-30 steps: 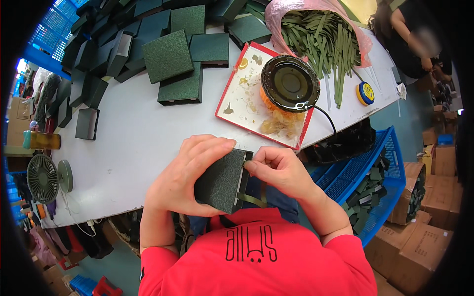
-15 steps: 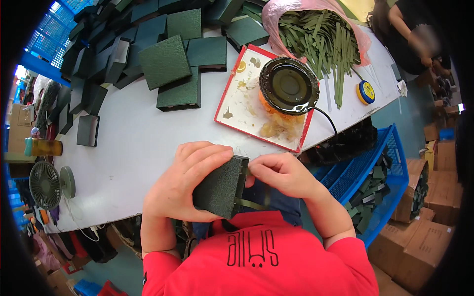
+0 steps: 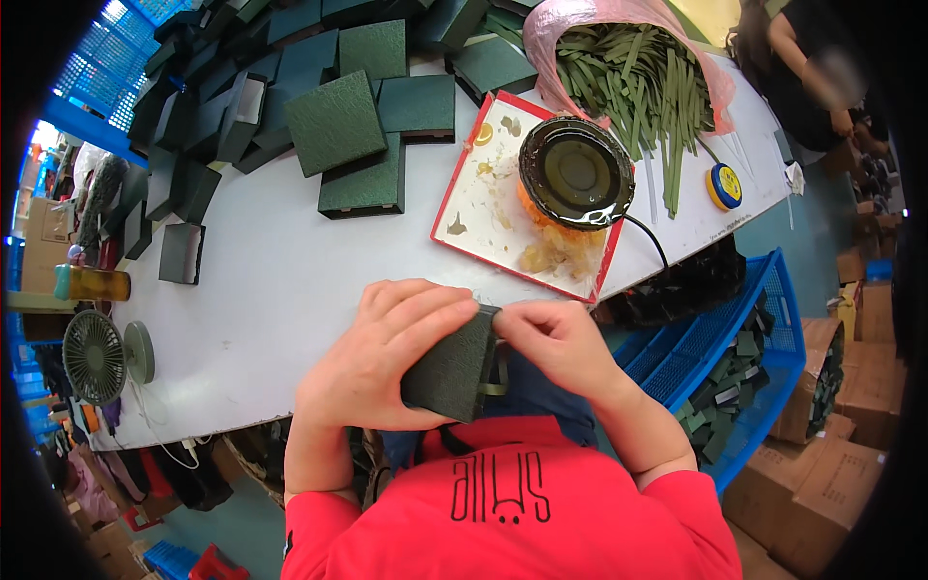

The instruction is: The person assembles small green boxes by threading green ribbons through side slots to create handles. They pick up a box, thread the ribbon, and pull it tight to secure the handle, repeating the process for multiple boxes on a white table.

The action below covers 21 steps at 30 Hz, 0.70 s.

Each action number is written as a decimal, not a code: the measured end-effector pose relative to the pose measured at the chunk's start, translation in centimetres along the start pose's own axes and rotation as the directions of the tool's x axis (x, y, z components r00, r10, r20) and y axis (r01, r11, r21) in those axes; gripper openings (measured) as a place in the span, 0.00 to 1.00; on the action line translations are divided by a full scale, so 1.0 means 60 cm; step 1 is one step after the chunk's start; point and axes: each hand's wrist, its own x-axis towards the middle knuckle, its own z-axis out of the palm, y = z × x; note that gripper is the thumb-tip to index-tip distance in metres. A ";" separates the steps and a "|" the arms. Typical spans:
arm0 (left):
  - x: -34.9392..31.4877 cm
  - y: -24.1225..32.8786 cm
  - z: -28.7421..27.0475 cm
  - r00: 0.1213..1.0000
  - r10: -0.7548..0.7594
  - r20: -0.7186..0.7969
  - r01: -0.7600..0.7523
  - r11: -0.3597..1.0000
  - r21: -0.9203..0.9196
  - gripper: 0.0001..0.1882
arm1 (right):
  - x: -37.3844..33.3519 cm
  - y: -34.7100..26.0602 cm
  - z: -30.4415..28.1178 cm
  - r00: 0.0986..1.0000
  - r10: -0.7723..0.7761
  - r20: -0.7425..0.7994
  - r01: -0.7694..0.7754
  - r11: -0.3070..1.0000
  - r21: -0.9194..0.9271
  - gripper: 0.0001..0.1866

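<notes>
My left hand (image 3: 372,362) is wrapped round a dark green textured box (image 3: 447,372), fingers over its far edge and thumb at its near side. The box is tilted above the table's front edge. At its right edge, my right hand (image 3: 561,346) is closed in a pinch, fingertips against the box's far corner. A narrow green ribbon (image 3: 499,377) comes out of the box's right side and bends up toward those fingertips. The fingertips themselves are partly hidden.
A round pot of dark liquid (image 3: 577,172) stands on a stained red-rimmed tray (image 3: 474,237). Many green boxes (image 3: 336,124) are piled at far left. A pink bag (image 3: 549,43) holds green ribbon strips. A small fan (image 3: 95,358) stands left; a blue crate (image 3: 788,333) is at right.
The ribbon, which stuck out to the right near the box's lower end, now bends up along its side. My right hand remains pinched at the box's edge. The whole view has shifted slightly.
</notes>
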 end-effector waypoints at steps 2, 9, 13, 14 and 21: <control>-0.009 -0.007 0.000 0.997 -0.022 -0.077 0.017 0.998 -0.056 0.49 | -0.009 -0.010 -0.015 0.986 -0.030 -0.162 0.054 0.988 0.148 0.12; -0.017 -0.012 -0.001 0.992 -0.024 -0.122 0.016 0.998 -0.062 0.50 | -0.022 0.012 -0.026 0.817 -0.329 -0.473 0.492 0.826 0.275 0.07; -0.017 -0.010 -0.002 0.993 -0.003 -0.121 -0.003 0.999 -0.050 0.48 | -0.018 0.009 -0.022 0.770 -0.426 -0.475 0.548 0.822 0.152 0.03; -0.017 -0.009 -0.002 0.993 0.007 -0.120 -0.013 0.999 -0.048 0.48 | -0.019 0.001 -0.017 0.833 -0.367 -0.414 0.472 0.862 0.186 0.03; -0.009 -0.002 0.001 0.997 0.049 -0.068 -0.055 0.995 -0.089 0.48 | -0.005 -0.012 -0.001 0.963 -0.270 -0.023 0.261 0.946 -0.195 0.18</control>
